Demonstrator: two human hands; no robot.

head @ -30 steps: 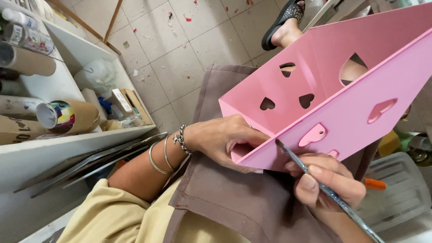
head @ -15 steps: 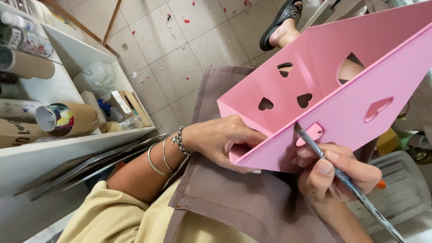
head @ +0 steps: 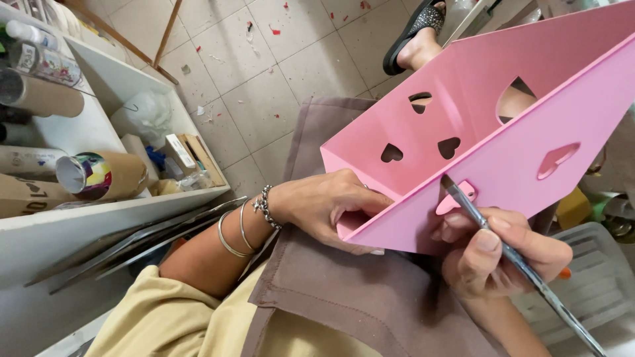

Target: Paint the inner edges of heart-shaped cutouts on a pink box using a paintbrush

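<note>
Since a second ago my right hand slid the paintbrush up, so its tip now sits on a heart cutout at the edge of the pink box. Fingers are pinched around the handle. Left hand grips the box's lower corner, resting it over my brown apron.

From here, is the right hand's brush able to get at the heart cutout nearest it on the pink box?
Probably yes: the brush tip already sits at that heart cutout, with nothing between them.
</note>
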